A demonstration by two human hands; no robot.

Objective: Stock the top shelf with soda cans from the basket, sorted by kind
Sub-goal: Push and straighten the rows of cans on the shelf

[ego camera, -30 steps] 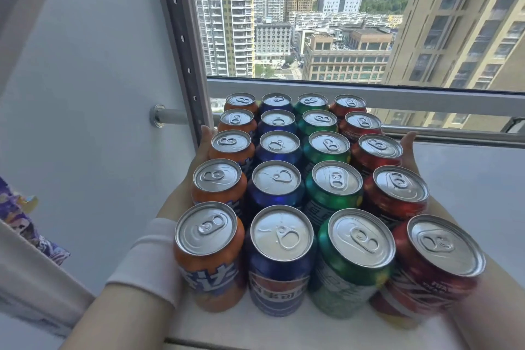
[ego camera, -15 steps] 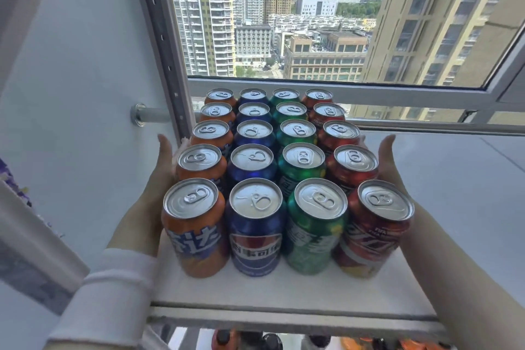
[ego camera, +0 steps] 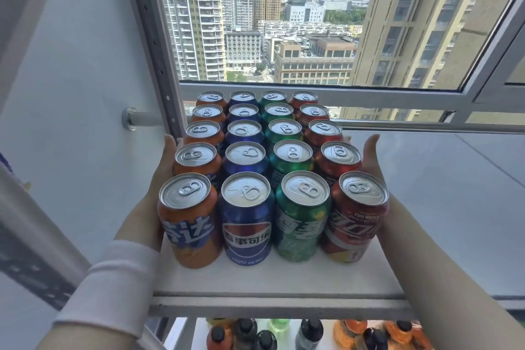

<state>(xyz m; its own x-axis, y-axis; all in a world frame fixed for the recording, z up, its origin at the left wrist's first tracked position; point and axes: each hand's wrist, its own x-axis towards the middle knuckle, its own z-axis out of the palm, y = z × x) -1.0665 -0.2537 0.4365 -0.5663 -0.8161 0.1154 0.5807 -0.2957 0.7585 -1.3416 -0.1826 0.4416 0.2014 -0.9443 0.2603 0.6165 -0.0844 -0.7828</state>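
While upright, cans [ego camera: 285, 128] between two flat hands [ego camera: 164, 163] [ego camera: 371, 157]

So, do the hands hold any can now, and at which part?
Nothing is gripped. The left hand lies flat against the orange cans, the right hand against the red cans, on their outer sides.

Left grip [ego camera: 163, 170] and right grip [ego camera: 370, 159] are reaching forward, palms facing each other.
Both are standing on edge, fingers straight; a white sleeve [ego camera: 113, 284] is covering the left forearm.
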